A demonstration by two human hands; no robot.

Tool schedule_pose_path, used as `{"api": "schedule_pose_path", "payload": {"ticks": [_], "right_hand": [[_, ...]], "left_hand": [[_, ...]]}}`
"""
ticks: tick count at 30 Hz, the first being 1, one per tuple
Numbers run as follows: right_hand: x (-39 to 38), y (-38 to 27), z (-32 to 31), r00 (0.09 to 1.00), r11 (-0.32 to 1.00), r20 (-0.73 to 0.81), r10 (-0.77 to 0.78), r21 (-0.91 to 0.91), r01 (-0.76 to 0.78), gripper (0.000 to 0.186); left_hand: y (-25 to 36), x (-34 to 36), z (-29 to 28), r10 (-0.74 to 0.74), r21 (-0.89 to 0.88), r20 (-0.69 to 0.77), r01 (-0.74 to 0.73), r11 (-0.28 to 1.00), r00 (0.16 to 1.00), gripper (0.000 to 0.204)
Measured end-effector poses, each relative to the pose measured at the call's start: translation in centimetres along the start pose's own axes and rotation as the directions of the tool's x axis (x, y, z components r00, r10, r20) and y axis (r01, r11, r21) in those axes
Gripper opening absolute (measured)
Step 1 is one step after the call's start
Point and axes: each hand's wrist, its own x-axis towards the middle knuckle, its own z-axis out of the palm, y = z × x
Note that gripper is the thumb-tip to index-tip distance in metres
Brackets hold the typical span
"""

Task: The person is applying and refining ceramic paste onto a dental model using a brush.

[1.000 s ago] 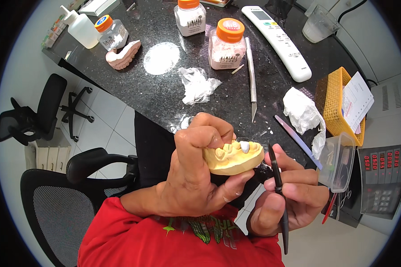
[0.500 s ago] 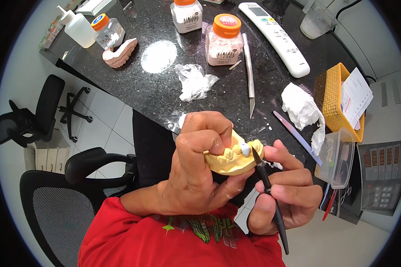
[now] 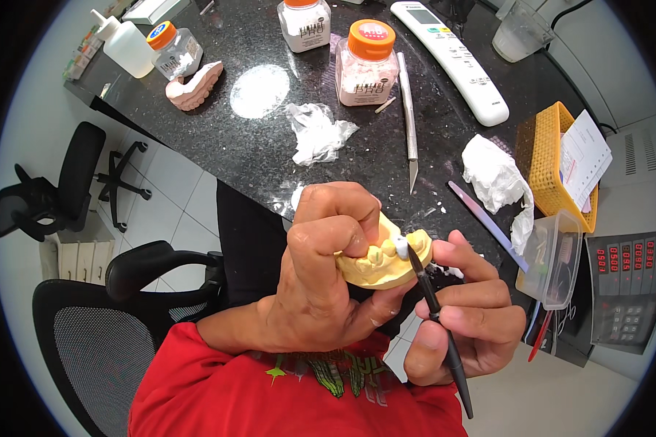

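Note:
A yellow dental model is gripped between the fingers and thumb of my left hand, held up over my lap near the table's edge. One tooth on it is a white crown, set among the yellow teeth. My right hand pinches a slim black brush like a pen. The brush's dark pointed tip meets the model right at the white crown. My right index finger rests close by the model's right end.
On the black speckled table lie a craft knife, crumpled tissues and a purple-white strip. Orange-capped powder jars, a pink dental cast and a white remote sit farther back. At right stand a yellow basket and clear plastic box.
The brush tip has shifted slightly left and down onto the white crown. The model has tilted a little in my left hand, and the crown looks whiter.

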Motion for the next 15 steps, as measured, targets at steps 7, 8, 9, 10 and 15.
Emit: {"api": "schedule_pose_path", "payload": {"ticks": [7,8,9,10,15], "right_hand": [[-0.2,0.2,-0.2,1.0,0.999,-0.003,-0.026,0.022,0.026,0.023],[-0.2,0.2,-0.2,0.999,0.998,-0.036,-0.033,0.051,0.035,0.024],[-0.4,-0.1,-0.4,0.999,0.998,-0.037,-0.034,0.052,0.036,0.024],[-0.6,-0.5,-0.9,0.998,0.999,-0.068,-0.016,0.032,0.018,0.026],[-1.7,-1.6,-3.1,0.963,0.986,-0.269,0.019,-0.154,-0.063,0.03]], "left_hand": [[0.0,0.1,0.0,0.002,0.007,-0.003,-0.002,1.0,1.0,0.049],[0.0,0.1,0.1,0.003,0.004,-0.001,-0.003,1.0,1.0,0.049],[0.0,0.1,0.0,-0.015,-0.029,-0.01,0.015,0.999,1.0,0.05],[0.1,0.0,0.0,-0.034,-0.063,-0.019,0.033,0.998,0.999,0.051],[0.5,-0.1,-0.1,-0.096,-0.172,-0.012,0.093,0.981,0.995,0.053]]}}
